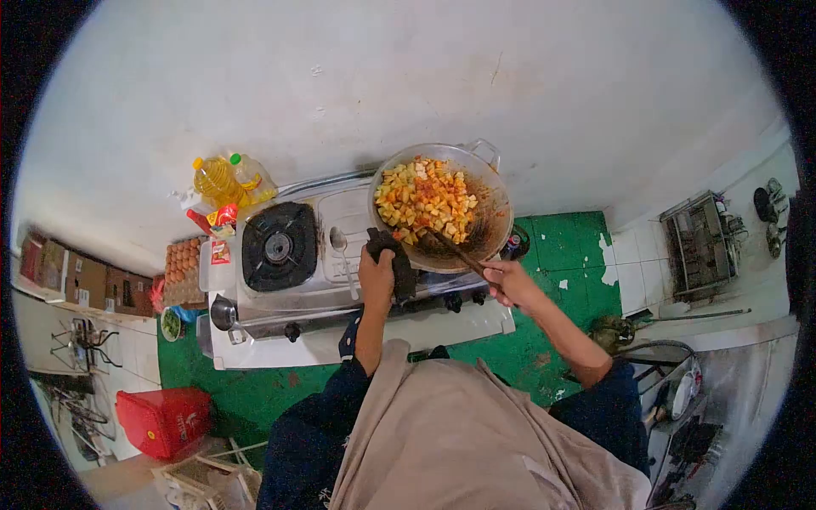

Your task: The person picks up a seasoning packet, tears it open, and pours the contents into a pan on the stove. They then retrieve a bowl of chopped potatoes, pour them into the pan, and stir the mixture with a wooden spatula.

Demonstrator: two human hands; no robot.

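Note:
A large metal wok [495,223] sits over the right side of the stove, full of diced orange and pale yellow food [427,197] that looks coated in red sauce. My left hand [376,274] is closed on a dark cloth [403,276], pressed against the wok's near left edge; the wok's handle there is hidden. In my right hand [508,283] is the handle of a wooden spatula [463,255]. Its dark far end reaches into the wok at the near side of the food, partly buried.
Left on the stove [327,293] are a bare burner [279,245], a metal spoon [343,255] and a small metal pot [224,314]. Beyond stand oil bottles [217,180] and egg trays [183,270]. A red box [163,422] is on the green floor.

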